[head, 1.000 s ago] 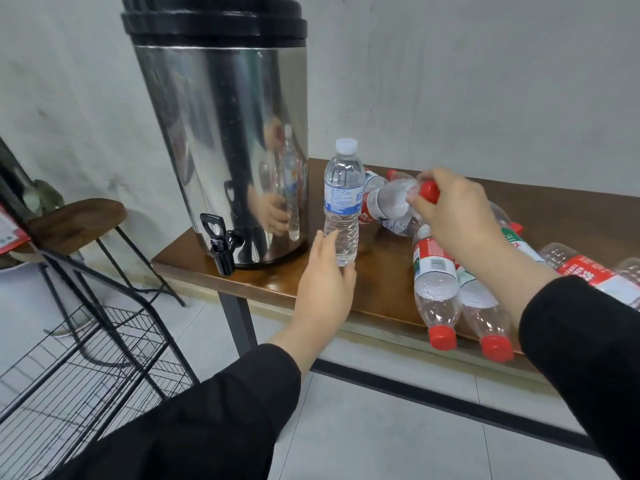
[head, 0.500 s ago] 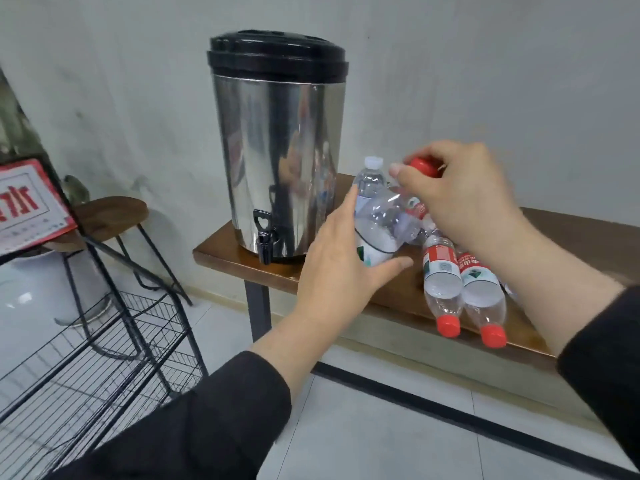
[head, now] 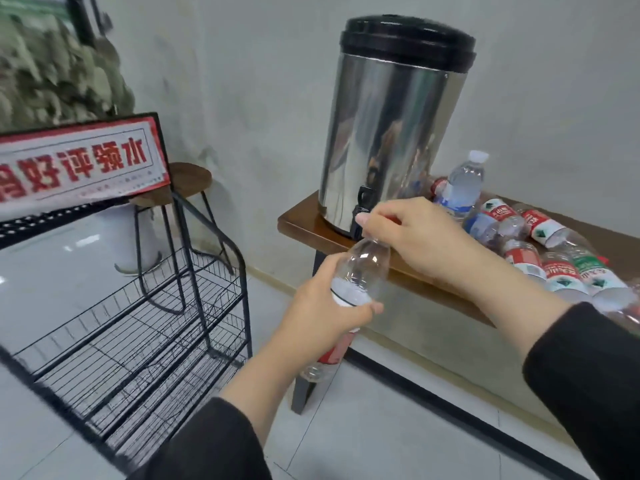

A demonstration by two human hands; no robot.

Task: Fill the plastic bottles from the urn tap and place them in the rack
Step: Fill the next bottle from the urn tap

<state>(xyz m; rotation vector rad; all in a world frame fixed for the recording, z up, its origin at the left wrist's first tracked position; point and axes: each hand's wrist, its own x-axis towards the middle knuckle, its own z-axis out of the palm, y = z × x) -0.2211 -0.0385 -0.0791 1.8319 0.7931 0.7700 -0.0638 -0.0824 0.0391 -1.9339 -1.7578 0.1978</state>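
The left hand [head: 323, 308] has its grip wrapped round the middle of a clear plastic bottle [head: 360, 275], holding it tilted with the neck pointing up toward the urn, out in the air in front of the counter [head: 301, 221]. The right hand [head: 412, 233] grasps the top of that bottle, fingers curled over the cap end; a sliver of red shows under them. My guess is the body is braced so the cap can be twisted off before filling. The bottle looks empty, and it sits just below and in front of the black tap [head: 363, 206], which juts from the foot of the steel urn [head: 391, 133] at the counter's left end, overhanging the edge so a bottle fits beneath.

Behind the right wrist lies a heap of red-labelled bottles [head: 540, 251] on their sides, with one blue-labelled bottle [head: 462, 183] standing upright beside the urn. To the left, on the pale tiled floor, stands the black wire rack [head: 145, 317], its tiers holding no bottles that I can see. A red-lettered sign [head: 76, 161] leans above it, and a wooden stool [head: 188, 181] sits behind against the grey wall.
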